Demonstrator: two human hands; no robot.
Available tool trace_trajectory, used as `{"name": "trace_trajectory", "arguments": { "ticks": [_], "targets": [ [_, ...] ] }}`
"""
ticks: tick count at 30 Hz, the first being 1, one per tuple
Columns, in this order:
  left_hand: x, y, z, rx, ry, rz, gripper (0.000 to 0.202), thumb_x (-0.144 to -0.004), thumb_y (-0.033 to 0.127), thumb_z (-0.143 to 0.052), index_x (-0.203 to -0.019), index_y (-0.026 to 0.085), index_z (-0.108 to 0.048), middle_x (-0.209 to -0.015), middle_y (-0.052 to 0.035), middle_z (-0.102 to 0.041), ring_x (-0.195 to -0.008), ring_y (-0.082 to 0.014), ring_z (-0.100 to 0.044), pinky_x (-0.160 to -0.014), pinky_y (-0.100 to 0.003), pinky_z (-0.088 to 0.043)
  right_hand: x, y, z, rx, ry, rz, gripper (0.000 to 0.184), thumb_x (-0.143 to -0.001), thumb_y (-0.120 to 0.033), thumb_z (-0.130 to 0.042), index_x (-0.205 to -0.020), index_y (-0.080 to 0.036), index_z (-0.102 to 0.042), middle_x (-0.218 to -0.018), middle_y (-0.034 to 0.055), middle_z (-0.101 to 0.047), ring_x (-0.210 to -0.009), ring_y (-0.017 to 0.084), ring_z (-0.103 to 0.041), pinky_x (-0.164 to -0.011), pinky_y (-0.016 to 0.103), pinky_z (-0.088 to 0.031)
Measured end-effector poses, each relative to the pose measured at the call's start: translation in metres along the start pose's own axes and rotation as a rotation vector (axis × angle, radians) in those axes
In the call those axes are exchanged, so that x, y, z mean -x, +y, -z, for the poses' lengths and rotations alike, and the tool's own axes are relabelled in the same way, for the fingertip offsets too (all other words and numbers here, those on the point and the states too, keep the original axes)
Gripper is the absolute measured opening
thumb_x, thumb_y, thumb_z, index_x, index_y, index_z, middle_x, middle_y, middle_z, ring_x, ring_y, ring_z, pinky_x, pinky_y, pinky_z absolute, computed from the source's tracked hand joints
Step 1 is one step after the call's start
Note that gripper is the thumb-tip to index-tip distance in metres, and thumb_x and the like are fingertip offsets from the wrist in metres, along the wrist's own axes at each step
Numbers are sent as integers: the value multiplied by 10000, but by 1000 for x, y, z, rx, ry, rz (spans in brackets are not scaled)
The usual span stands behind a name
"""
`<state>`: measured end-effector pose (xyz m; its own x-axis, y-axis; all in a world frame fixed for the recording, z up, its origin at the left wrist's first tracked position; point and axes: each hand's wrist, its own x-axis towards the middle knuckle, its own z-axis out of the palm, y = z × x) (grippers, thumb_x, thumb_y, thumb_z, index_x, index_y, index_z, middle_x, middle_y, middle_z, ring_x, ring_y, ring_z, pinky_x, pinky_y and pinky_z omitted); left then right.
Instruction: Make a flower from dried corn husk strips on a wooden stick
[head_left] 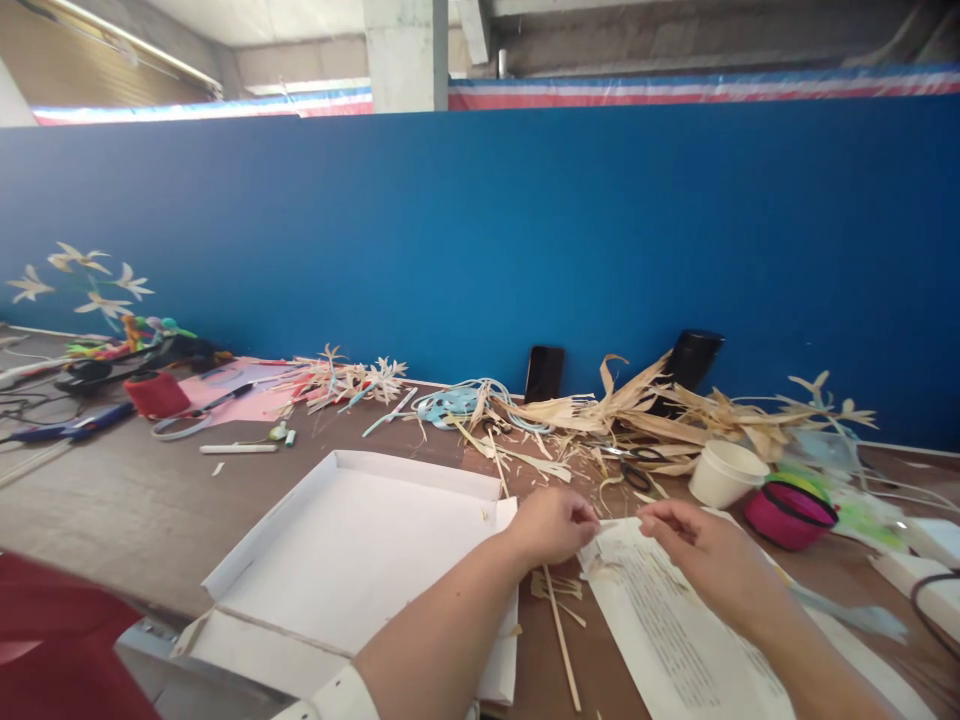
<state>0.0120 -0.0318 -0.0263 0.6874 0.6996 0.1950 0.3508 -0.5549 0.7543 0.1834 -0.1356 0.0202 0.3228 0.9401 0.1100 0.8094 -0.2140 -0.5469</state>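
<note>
My left hand (553, 527) is closed in a pinch between the white cardboard box (352, 520) and a printed paper sheet (675, 650). Opposite it, over the top of that sheet, my right hand (709, 555) has its thumb and fingers pressed together. Whatever lies in the two pinches is too small to make out. Pale husk scraps (600, 568) lie on the paper near my fingers. A thin wooden stick (561, 640) runs along the table below my left wrist. Beyond my hands are dried corn husks (637, 405) and black-handled scissors (637, 470).
A white paper cup (726, 478) and a magenta pouch (789, 515) stand at right. A phone (544, 373) leans against the blue partition (480, 250). Blue cord (457, 402), husk flowers (337, 378), a marker (238, 449) and a red roll (156, 394) lie leftward.
</note>
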Motion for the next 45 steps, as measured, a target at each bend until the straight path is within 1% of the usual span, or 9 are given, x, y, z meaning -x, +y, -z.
{"name": "trace_trajectory", "arguments": {
  "ticks": [8,12,16,21,26,31,33,41,45],
  "targets": [
    [2,1,4,-86,-40,18,255,-743,400,-490,-794,255,-694,-757,7,-689,-649,-139,-580,-579,-215,-378,0,-3,-3,-114,121,-40,326,-715,-482,-513,-861,-228,-657,-661,5,-663,-522,163,-551,-497,266,-402],
    [0,2,8,-39,-7,55,234,-737,371,-503,-772,232,-688,-770,9,-683,-662,-126,-577,-578,-202,-375,0,-13,4,-301,171,-100,369,-708,-509,-543,-918,-222,-641,-723,24,-676,-508,142,-534,-468,248,-404],
    [-1,1,8,11,-17,89,242,-694,421,-563,-749,216,-679,-731,17,-671,-630,-115,-561,-550,-195,-360,-2,-23,4,-514,180,-118,395,-705,-510,-573,-977,-225,-614,-811,40,-674,-442,92,-438,-387,217,-343],
    [0,1,7,6,-19,122,304,-659,493,-588,-715,211,-686,-665,10,-655,-588,-126,-544,-526,-208,-347,-26,-37,-12,-851,172,-91,352,-674,-438,-641,-920,-187,-623,-771,45,-648,-432,66,-372,-354,194,-271],
    [-1,-1,5,62,88,57,224,-720,384,-542,-744,226,-699,-717,-4,-674,-639,-153,-567,-574,-224,-381,-57,-53,-33,-1131,222,-126,324,-592,-347,-707,-845,-158,-634,-677,17,-615,-459,75,-402,-342,176,-271],
    [-6,-2,8,234,308,126,201,-739,312,-516,-794,210,-680,-750,-10,-666,-676,-146,-569,-615,-225,-405,-66,-34,-58,-1153,387,-161,343,-626,-385,-680,-888,-170,-628,-733,17,-622,-460,62,-399,-350,174,-282],
    [-9,-4,9,323,359,159,221,-748,316,-507,-860,213,-667,-753,-13,-659,-670,-140,-563,-603,-222,-407,-65,-25,-64,-1135,393,-163,356,-641,-402,-666,-916,-178,-626,-743,9,-612,-441,52,-375,-351,178,-277],
    [-10,-9,10,496,381,199,227,-732,327,-534,-848,170,-650,-689,-20,-634,-612,-126,-542,-551,-212,-388,-65,-20,-65,-1141,382,-131,367,-667,-428,-642,-949,-194,-610,-760,5,-606,-427,53,-351,-356,183,-259],
    [-11,-5,14,554,391,235,223,-721,321,-545,-821,148,-644,-672,-25,-631,-582,-121,-532,-541,-214,-385,-61,-21,-68,-1057,380,-130,417,-677,-465,-616,-985,-184,-614,-792,28,-620,-428,58,-367,-352,183,-269]
  ]
}}
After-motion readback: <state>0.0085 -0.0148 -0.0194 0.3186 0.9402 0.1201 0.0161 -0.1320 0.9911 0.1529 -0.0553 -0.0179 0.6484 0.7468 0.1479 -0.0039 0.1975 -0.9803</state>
